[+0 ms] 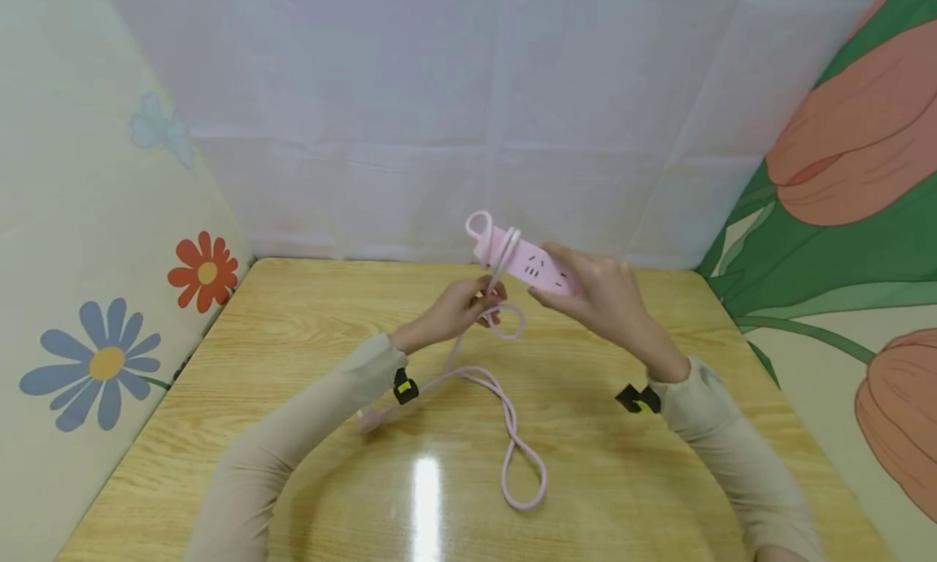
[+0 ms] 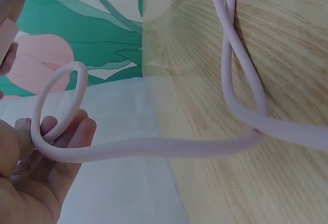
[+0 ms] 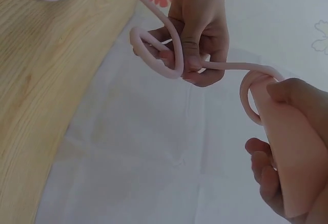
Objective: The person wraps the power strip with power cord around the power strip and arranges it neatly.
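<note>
My right hand (image 1: 603, 298) grips a pink power strip (image 1: 533, 263) by its right end, holding it tilted above the table with the sockets facing me. Turns of its pink cord (image 1: 505, 249) wrap round the strip's left part, and a loop of cord sticks out past that end. Just below, my left hand (image 1: 468, 306) pinches the cord between thumb and fingers. A small cord loop (image 2: 77, 96) hangs at those fingers in the left wrist view. From there the cord runs down to the table, where a twisted length lies with the plug (image 1: 371, 420) near my left forearm.
The wooden table (image 1: 622, 497) reaches back to a white cloth backdrop (image 1: 351, 188). Flower-printed panels stand at the left (image 1: 80, 220) and right (image 1: 805, 261). A dark wrist camera mount (image 1: 405, 387) sits at the left cuff, and another mount (image 1: 638, 399) at the right.
</note>
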`<state>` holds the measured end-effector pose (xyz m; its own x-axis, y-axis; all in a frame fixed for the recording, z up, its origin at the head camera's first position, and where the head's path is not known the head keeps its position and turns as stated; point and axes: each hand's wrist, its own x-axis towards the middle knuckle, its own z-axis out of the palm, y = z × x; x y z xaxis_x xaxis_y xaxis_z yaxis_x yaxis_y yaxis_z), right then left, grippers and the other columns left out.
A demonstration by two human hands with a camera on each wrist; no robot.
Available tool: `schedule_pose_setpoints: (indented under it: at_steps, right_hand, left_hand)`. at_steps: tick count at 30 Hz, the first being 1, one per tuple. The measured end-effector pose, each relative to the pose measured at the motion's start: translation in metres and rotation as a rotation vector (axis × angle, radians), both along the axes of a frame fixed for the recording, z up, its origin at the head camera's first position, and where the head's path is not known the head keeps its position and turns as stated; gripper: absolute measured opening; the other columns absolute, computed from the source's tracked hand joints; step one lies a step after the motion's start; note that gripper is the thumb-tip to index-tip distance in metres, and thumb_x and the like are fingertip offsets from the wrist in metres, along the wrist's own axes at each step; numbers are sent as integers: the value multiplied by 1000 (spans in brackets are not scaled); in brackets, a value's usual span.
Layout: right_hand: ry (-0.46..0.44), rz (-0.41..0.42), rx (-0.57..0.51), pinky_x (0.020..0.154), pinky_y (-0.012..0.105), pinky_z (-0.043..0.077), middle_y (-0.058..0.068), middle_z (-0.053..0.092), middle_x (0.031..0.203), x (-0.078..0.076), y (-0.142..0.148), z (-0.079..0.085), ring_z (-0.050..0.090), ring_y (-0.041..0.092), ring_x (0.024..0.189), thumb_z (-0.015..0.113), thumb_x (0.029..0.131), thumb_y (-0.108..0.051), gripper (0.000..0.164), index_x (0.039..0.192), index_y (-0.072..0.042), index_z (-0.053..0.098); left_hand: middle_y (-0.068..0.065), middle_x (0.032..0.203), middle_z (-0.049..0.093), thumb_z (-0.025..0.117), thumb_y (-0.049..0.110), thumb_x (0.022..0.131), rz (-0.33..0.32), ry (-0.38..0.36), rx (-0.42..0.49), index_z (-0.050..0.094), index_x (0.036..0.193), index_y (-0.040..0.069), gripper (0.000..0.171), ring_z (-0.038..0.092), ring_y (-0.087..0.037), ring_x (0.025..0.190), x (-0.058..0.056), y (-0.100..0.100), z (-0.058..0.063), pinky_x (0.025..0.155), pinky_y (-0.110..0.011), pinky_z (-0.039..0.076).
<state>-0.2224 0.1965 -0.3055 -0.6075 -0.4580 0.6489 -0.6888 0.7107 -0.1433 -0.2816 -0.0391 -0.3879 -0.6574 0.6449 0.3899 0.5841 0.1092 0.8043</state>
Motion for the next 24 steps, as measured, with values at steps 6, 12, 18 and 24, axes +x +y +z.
schedule_pose_setpoints:
  at_steps: [6,12,18,24]
  right_hand:
    - [-16,4,141,51,34,51,17,72,93,-3,2,-2,62,23,60,78,84,-35,59,130,-3,60]
    - [-17,30,226,62,41,53,19,69,108,-5,1,-6,65,30,76,75,87,-35,57,132,-4,57]
    - [-155,37,130,43,26,43,11,63,88,-8,2,-19,52,15,58,69,91,-32,58,134,3,50]
    - [-268,37,99,50,29,47,10,64,91,-10,5,-23,56,17,65,77,86,-32,64,134,2,50]
  left_hand:
    - [-23,96,65,54,-7,98,26,126,-25,60,106,-10,11,68,-22,71,3,0,-6,63,-23,59]
    - [-19,91,66,54,-5,98,44,224,-24,61,103,-8,8,66,-18,67,5,0,-13,59,-21,57]
    - [-26,97,67,56,-10,95,56,204,13,61,108,-11,14,68,-20,67,3,-2,-11,61,-21,58]
    - [-24,94,68,60,-12,92,-4,81,22,64,107,-12,15,69,-20,65,4,-3,-8,61,-27,59]
